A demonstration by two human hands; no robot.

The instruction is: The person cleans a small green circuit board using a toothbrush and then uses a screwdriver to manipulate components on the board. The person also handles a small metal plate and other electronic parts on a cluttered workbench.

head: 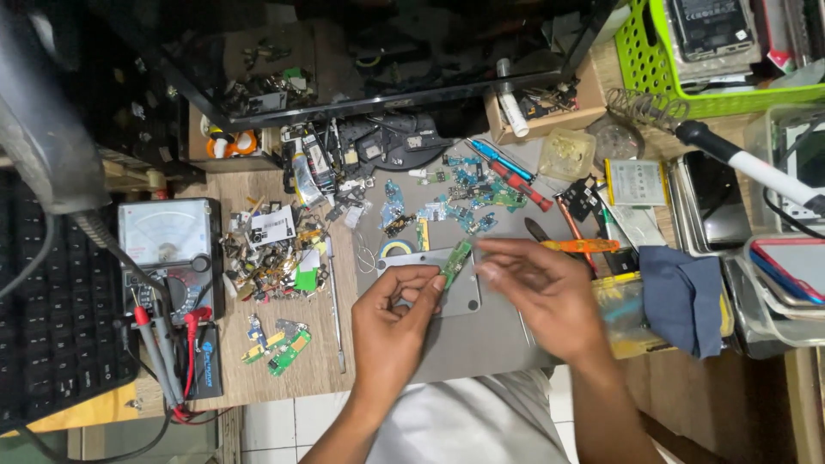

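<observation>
Small green circuit board (456, 260), pinched between two hands.
Left hand (394, 322) fingertips closed on board; right hand (541, 296) fingers beside it, contact unclear, blurred.

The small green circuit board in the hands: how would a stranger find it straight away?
Start at the grey metal plate at the bench's middle. Above it, the left hand pinches a narrow green board strip, with the right hand beside it. Unlike the loose boards scattered around, it is lifted.

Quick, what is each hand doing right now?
Left hand: closed, pinching a small green circuit board by its lower end.
Right hand: fingers close beside the board; whether it grips it cannot be told.
</observation>
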